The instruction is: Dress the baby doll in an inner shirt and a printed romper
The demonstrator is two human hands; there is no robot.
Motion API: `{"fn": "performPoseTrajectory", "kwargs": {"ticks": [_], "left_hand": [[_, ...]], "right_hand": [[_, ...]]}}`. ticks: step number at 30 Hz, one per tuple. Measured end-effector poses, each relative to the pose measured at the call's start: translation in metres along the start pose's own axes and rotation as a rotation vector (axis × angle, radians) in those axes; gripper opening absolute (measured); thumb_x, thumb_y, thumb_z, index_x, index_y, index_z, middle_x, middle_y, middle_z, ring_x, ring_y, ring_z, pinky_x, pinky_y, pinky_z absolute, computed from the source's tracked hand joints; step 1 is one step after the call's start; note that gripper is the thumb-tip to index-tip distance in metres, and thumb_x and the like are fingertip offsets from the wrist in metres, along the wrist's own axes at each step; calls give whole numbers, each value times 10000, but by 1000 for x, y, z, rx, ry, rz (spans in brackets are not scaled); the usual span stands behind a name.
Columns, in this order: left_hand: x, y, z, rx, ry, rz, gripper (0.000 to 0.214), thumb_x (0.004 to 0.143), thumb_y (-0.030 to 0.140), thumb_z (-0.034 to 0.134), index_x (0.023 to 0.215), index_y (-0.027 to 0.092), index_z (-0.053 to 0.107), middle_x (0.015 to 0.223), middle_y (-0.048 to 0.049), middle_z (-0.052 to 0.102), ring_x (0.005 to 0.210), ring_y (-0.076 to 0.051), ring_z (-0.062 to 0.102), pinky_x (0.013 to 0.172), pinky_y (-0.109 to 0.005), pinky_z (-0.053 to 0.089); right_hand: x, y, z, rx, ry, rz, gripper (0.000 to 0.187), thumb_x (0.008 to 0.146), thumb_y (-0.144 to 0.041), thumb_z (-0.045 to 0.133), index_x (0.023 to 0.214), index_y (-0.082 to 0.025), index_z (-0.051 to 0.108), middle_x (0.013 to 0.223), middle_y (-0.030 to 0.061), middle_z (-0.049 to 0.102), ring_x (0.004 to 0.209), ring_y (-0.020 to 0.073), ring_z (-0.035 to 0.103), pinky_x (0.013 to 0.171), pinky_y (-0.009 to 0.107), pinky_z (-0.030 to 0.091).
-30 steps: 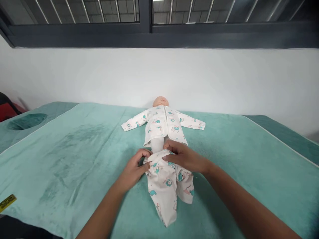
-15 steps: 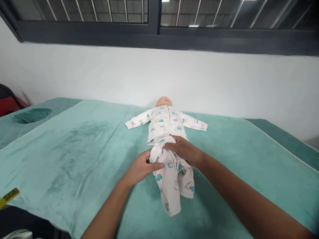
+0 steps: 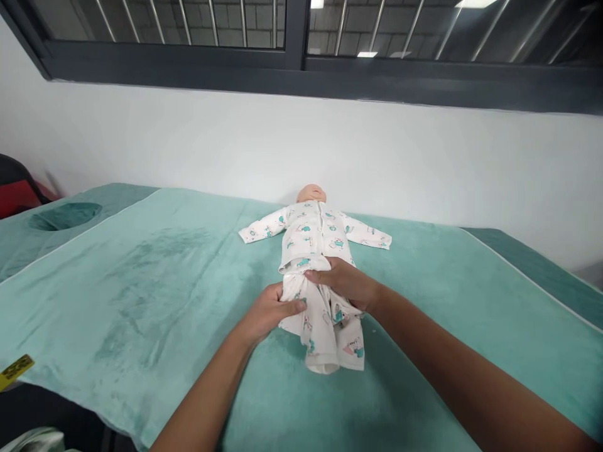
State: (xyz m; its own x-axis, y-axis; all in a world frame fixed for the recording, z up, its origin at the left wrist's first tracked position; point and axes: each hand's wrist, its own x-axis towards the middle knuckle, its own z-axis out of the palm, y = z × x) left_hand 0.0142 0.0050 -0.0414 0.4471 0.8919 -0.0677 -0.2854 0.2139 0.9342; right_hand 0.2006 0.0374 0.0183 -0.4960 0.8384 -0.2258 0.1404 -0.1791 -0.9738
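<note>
The pants (image 3: 324, 342) are being held in front of the doll (image 3: 311, 193), with their waist being brought against the hem of the shirt (image 3: 301, 235). By the left hand (image 3: 267, 316), one side of the pants is being grasped, the thumb being laid across the front and some of the fingers being hidden by the fabric. By the right hand (image 3: 347, 284), the waist is being gripped on the other side, with the thumb being placed over the front near the top edge. The doll's legs are being hidden by the pants, whose open cuffs are being pointed toward the camera. The doll is being supported on its back by the green sheet (image 3: 164, 270), its head being set close to the wall (image 3: 211, 144) and its sleeves being spread wide. At the left edge, a yellow label (image 3: 16, 370) is being shown in part. Above the wall, bars (image 3: 242, 24) are being framed by the dark window (image 3: 188, 68).
</note>
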Motion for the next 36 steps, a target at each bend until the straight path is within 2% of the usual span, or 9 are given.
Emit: {"fn": "performPoseTrajectory", "kwargs": {"ticks": [3, 6, 9, 13, 18, 22, 24, 29, 36], "left_hand": [[-3, 0, 1, -79, 84, 28, 416, 636, 367, 823, 948, 124, 692, 857, -84, 730, 769, -224, 671, 702, -312, 510], [-6, 0, 6, -221, 260, 105, 421, 654, 394, 797, 979, 157, 671, 886, -75, 727, 804, -225, 674, 721, -312, 514], [-8, 2, 10, -221, 280, 68, 468, 650, 404, 797, 1029, 167, 656, 853, -71, 725, 784, -234, 678, 685, -310, 515], [-6, 3, 12, -153, 225, 36, 496, 714, 432, 757, 1105, 147, 650, 895, -98, 730, 763, -229, 680, 706, -333, 523], [-13, 3, 10, 70, 124, 58, 433, 678, 303, 789, 1078, 171, 686, 972, -84, 727, 833, -233, 667, 786, -348, 518], [-32, 3, 6, 199, 26, 25, 576, 648, 203, 780, 1199, 213, 614, 1039, -70, 701, 905, -242, 648, 801, -328, 503], [-40, 3, 5, 320, 6, -3, 472, 682, 195, 731, 1140, 216, 619, 993, -54, 693, 868, -223, 629, 732, -292, 488], [-35, 1, 8, 753, 193, 62, 81, 701, 131, 566, 739, 203, 560, 689, 25, 593, 641, -143, 506, 576, -236, 360], [-28, 1, 10, 979, 247, 157, 22, 767, 191, 517, 761, 212, 520, 732, 7, 590, 691, -169, 508, 611, -260, 320]], "right_hand": [[-2, -1, 2, -138, 57, -14, 402, 762, -509, 698, 1000, -184, 693, 972, 61, 717, 880, 222, 658, 740, 326, 504], [-8, -13, 1, -321, -156, 41, 342, 713, -469, 756, 914, -196, 718, 923, 27, 720, 858, 207, 650, 736, 303, 491], [-13, -22, -2, -358, -353, 132, 352, 633, -404, 826, 895, -191, 726, 876, 18, 718, 818, 201, 652, 725, 300, 495], [-13, -15, -3, -106, -245, 51, 398, 694, -424, 782, 994, -176, 703, 928, 43, 710, 854, 196, 653, 771, 320, 500], [-10, -2, -2, -30, -145, -5, 381, 745, -453, 731, 993, -167, 684, 969, 61, 699, 870, 203, 647, 785, 334, 486], [-16, -4, -2, -284, -166, -30, 322, 757, -451, 707, 953, -198, 669, 932, 23, 688, 854, 198, 625, 742, 307, 463], [-21, -7, -2, -462, -189, -36, 281, 773, -452, 681, 907, -207, 654, 887, 6, 668, 813, 187, 603, 681, 280, 435], [-32, -18, -3, -711, -297, -17, 252, 746, -436, 692, 823, -212, 604, 792, -17, 635, 712, 161, 561, 568, 251, 350], [-32, -16, 1, -864, -279, -40, 147, 655, -211, 703, 711, -210, 567, 696, -18, 620, 631, 156, 548, 531, 266, 345]]}}
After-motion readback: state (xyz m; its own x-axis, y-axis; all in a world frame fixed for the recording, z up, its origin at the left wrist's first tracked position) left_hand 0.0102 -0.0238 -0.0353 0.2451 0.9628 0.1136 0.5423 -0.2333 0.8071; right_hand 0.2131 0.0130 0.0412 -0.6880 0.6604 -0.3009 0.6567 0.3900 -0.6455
